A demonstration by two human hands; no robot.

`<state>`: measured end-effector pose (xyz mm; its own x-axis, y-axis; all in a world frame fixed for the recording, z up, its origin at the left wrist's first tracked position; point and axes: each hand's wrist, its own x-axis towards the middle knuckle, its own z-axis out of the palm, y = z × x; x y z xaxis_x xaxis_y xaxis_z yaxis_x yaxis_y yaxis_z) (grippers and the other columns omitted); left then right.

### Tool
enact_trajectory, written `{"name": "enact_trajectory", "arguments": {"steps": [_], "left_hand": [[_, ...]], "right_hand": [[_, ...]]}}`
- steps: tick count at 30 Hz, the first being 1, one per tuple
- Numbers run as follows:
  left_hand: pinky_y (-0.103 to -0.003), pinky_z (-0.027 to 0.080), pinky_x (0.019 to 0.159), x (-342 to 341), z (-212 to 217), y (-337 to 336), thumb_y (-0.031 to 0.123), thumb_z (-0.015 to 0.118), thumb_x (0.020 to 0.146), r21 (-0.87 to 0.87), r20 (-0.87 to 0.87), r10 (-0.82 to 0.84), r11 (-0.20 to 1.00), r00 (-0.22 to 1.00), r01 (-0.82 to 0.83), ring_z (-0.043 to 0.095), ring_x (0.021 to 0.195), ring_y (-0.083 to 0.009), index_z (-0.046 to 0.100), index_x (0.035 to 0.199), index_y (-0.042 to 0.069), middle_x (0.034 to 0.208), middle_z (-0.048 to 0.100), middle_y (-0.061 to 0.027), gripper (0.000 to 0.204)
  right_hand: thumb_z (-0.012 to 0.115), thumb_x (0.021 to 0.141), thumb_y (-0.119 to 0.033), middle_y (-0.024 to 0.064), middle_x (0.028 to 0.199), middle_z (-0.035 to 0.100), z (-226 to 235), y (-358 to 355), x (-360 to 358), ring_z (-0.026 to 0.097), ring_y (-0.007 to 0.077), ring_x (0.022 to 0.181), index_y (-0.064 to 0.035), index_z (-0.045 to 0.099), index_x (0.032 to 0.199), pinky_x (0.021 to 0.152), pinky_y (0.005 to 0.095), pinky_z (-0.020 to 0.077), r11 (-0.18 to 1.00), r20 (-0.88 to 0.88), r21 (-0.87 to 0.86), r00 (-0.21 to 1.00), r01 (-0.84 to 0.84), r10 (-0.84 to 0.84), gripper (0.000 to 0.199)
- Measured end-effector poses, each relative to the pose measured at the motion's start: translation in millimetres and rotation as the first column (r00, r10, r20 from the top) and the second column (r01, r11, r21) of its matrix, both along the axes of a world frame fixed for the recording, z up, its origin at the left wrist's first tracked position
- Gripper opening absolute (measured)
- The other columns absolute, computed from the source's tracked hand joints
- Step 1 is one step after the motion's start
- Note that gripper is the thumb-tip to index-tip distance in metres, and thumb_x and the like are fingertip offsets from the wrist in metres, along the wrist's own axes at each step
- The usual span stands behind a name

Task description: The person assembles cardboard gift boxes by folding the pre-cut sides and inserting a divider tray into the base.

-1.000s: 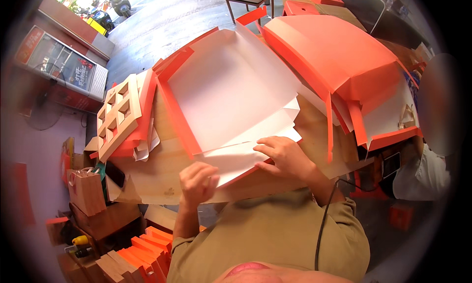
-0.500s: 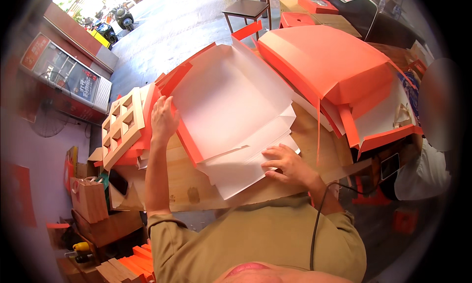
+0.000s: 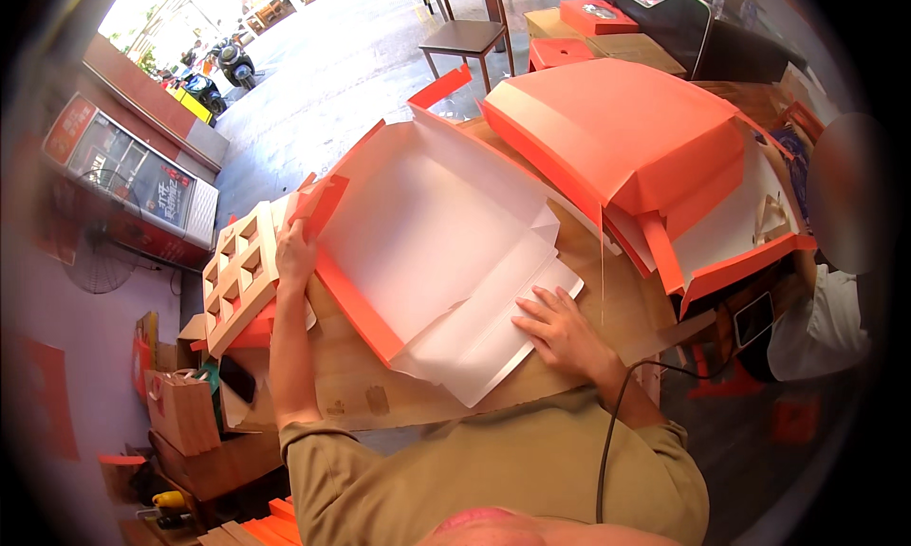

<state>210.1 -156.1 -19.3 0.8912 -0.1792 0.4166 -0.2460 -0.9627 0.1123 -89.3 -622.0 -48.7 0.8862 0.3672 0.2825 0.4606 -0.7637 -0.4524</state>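
In front of me on the table lies a partly folded cardboard box (image 3: 432, 233), white inside and orange outside, with its walls partly raised. My left hand (image 3: 296, 252) is at its left side, fingers closed on an orange corner flap (image 3: 325, 203). My right hand (image 3: 567, 335) rests with spread fingers on the white front flap (image 3: 484, 356). Just left of my left hand leans a stack topped by a beige cardboard insert (image 3: 240, 276) with several square openings.
To the right, large orange boxes (image 3: 617, 119) are piled on the wooden table (image 3: 380, 399). A co-worker's white sleeve (image 3: 821, 328) shows beyond them, near a phone (image 3: 754, 318). Another dark phone (image 3: 237, 380) lies at left. A black cable (image 3: 617, 404) crosses my right arm.
My left hand has closed on the corner flap. The box's left and far walls stand differently, and its front flap has shifted slightly nearer. My right hand has stayed on that flap.
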Motion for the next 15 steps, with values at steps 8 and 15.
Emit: {"name": "enact_trajectory", "arguments": {"steps": [8, 15], "left_hand": [[-0.051, 0.056, 0.085, -73.8, 27.8, 26.0, 0.016, 0.058, 0.103, 0.057, 0.151, 0.024, 0.998, 0.988, -0.032, 0.07, 0.103, -0.0408, 0.068, 0.112, 0.003, 0.105, 0.073, -0.0196, 0.018], [-0.055, 0.054, 0.078, -124.1, 30.0, 42.2, 0.02, 0.053, 0.109, -0.173, 0.209, 0.197, 0.972, 0.958, -0.162, 0.069, 0.095, -0.0487, 0.06, 0.119, 0.0, 0.104, 0.072, -0.0265, 0.024]], "right_hand": [[0.061, 0.088, 0.002, 0.0133, 0.14, 0.064, -12.1, -6.6, 1.0, 0.052, 0.04, 0.14, -0.0119, 0.074, 0.125, 0.119, 0.0584, 0.0392, 0.983, 0.199, -0.063, 0.967, 0.173, -0.157, 0.041], [0.072, 0.093, -0.028, 0.0197, 0.128, 0.07, 27.1, 8.4, -3.6, 0.062, 0.0392, 0.129, -0.0018, 0.073, 0.119, 0.113, 0.0541, 0.0458, 0.986, -0.175, 0.157, 0.981, -0.056, 0.084, 0.037]]}}
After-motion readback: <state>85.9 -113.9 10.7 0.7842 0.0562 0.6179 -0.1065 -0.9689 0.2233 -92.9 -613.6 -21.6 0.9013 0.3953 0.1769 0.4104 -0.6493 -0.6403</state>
